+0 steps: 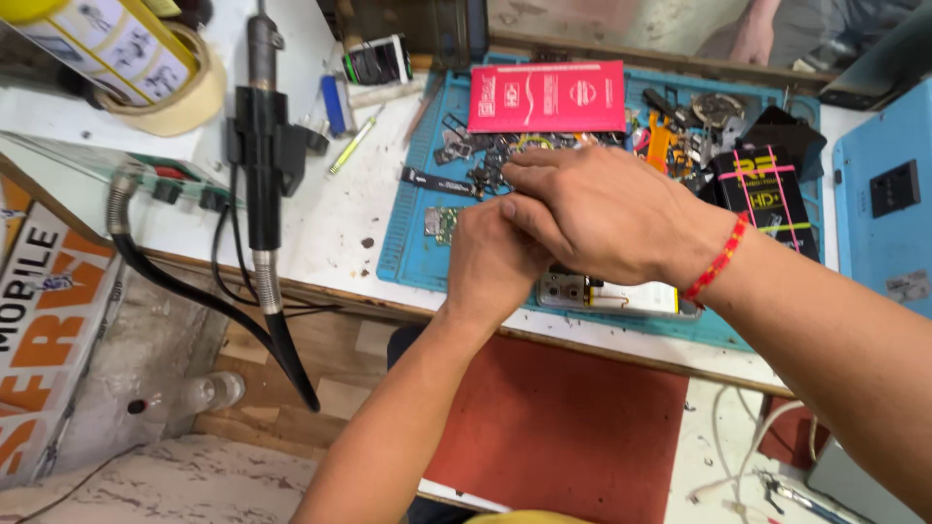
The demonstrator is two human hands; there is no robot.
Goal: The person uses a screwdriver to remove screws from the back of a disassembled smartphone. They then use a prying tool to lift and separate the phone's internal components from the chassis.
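Note:
My left hand [490,267] and my right hand [602,209] meet over the front edge of a blue work mat [408,233], the right hand lying over the left one's fingers. Under them lies an opened phone [607,294], its inner parts and a white battery showing. Whatever the fingers pinch is hidden. A red string band circles my right wrist. Just beyond the fingertips sit several small dark phone parts [476,160] and a small circuit board [442,223].
A red flat packet [547,97] and a black box with pink stripes [767,194] lie on the mat. A black hot-air handle [260,146] hangs at the left with its hose. A tape roll [175,97] sits far left, a blue device [888,204] at right.

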